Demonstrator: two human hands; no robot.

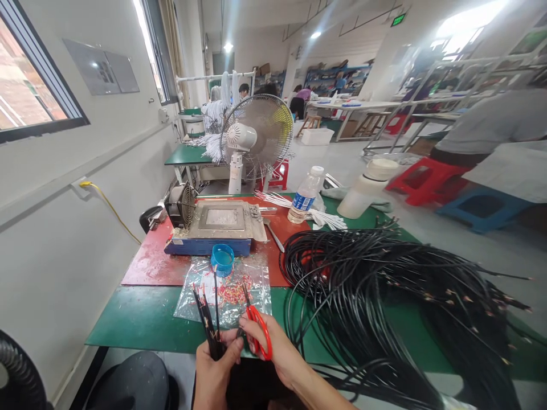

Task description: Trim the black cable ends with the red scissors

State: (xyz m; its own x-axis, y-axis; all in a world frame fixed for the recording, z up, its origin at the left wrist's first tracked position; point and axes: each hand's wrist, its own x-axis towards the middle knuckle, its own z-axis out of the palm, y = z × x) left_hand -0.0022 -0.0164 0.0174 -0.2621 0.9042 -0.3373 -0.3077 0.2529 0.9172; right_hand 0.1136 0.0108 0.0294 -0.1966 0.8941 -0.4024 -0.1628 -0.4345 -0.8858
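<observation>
My left hand [219, 360] is closed around a small bunch of black cables [207, 319], whose stripped tips point up and away from me. One cable stands apart from the bunch, a little to its right. In my right hand [267, 336] are red-handled scissors [260, 333], blades pointing forward. The fingertips of both hands come close together at the table's near edge; what lies between them is too small to make out. Just beyond, a clear plastic bag [252, 273] lies flat with many red and yellow scraps [235, 288] on it.
A blue ring-shaped cup [223, 259] stands before a solder pot [222, 222] with a small fan [181, 206]. A big heap of black cables [367, 285] covers the right side. Behind are a water bottle [304, 196], a white jar [363, 191] and a large fan [256, 136].
</observation>
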